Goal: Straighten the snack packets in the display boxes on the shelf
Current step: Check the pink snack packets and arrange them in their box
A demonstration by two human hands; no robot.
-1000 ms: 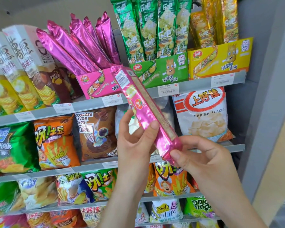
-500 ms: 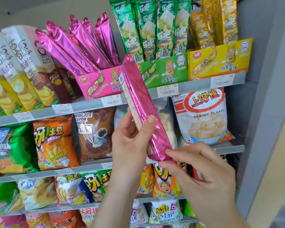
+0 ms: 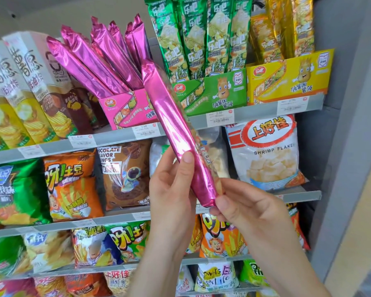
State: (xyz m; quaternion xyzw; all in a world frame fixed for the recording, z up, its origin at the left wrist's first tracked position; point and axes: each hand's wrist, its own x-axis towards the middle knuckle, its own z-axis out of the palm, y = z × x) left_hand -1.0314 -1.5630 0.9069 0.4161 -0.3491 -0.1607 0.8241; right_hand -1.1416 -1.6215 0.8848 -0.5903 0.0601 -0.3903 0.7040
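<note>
I hold one long pink foil snack packet [image 3: 174, 129] in front of the shelf, tilted with its top leaning left. My left hand [image 3: 171, 185] grips its lower half, thumb across the front. My right hand [image 3: 244, 209] pinches the bottom end. Behind it stands the pink display box [image 3: 126, 108] on the top shelf, holding several pink packets [image 3: 99, 61] that lean left. To the right are a green display box [image 3: 214, 93] with upright green packets [image 3: 199, 35] and a yellow display box [image 3: 287, 78] with gold packets [image 3: 287, 28].
Tall chip cartons [image 3: 30, 88] stand left of the pink box. Lower shelves carry bagged snacks, among them a white shrimp flakes bag [image 3: 270, 153] and a brown chocolate rings bag [image 3: 124, 174]. A grey cabinet wall [image 3: 347, 146] closes the right side.
The held packet has been turned about its length, from its printed, seamed back to a plain pink face. It has also risen towards the pink box.
</note>
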